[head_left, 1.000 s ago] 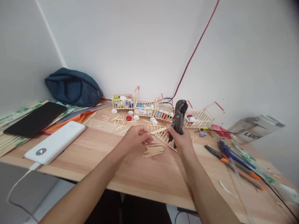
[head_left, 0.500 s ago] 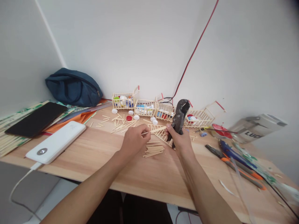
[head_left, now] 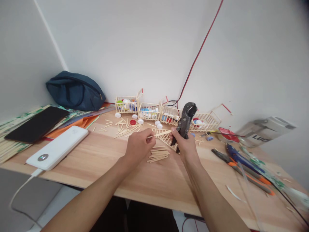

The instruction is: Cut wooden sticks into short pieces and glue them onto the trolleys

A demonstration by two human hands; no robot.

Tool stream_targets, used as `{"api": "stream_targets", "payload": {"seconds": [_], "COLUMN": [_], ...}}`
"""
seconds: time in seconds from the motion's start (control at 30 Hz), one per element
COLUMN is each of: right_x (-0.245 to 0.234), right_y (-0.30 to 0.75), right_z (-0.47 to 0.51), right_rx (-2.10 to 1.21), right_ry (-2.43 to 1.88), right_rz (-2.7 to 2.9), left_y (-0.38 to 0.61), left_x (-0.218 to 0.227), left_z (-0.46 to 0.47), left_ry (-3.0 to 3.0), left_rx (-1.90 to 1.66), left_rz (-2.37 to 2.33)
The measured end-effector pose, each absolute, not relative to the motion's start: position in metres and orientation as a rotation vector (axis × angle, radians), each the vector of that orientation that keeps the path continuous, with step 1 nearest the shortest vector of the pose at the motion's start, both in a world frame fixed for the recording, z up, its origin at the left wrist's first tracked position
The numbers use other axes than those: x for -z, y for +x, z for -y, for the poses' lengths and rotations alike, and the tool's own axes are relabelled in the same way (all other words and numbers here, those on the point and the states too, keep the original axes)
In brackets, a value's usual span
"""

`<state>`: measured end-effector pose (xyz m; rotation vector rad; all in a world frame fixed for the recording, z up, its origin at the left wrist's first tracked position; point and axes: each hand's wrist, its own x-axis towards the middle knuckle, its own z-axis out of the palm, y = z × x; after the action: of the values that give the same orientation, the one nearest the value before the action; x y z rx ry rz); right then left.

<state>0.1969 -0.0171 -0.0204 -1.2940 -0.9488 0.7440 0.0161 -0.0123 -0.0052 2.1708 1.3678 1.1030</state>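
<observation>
My left hand (head_left: 139,143) is closed, its fingertips pinching thin pale wooden sticks (head_left: 163,133). They stretch across to the thumb of my right hand (head_left: 187,146). That hand is wrapped round a black plier-like hand tool (head_left: 186,120), held upright with its rounded head at the top; its exact kind is unclear. Beneath the hands lie flat ladder-like stick frames (head_left: 166,140), partly hidden by the fingers. A small pile of cut sticks (head_left: 159,154) rests on the table just in front of them.
Several small stick-built carts (head_left: 149,111) filled with coloured caps line the wall. Loose sticks (head_left: 125,129) and white caps (head_left: 140,121) lie before them. Left are a power bank (head_left: 58,146), phone (head_left: 37,124) and blue bag (head_left: 76,91); right are orange-handled pliers (head_left: 241,169) and a box (head_left: 267,132).
The view has shifted very slightly. Both hands, the sticks and the black tool keep nearly the same positions, and both grips stay closed.
</observation>
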Motion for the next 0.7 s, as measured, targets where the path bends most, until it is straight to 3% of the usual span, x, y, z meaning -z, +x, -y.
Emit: {"api": "stream_targets", "payload": {"seconds": [0.37,0.7], "right_x": [0.021,0.013], "right_y": [0.207,0.202], "right_z": [0.015,0.020], "right_rx": [-0.849,-0.696], "right_ry": [-1.379,-1.650], "right_rz": [1.117,1.405], "left_y": [0.006,-0.011], "left_x": [0.007,0.000], "left_z": [0.002,-0.009], "left_ry": [2.283,2.175], "left_rx": [-1.094,-1.085], "left_rz": [-1.373,-1.488]}}
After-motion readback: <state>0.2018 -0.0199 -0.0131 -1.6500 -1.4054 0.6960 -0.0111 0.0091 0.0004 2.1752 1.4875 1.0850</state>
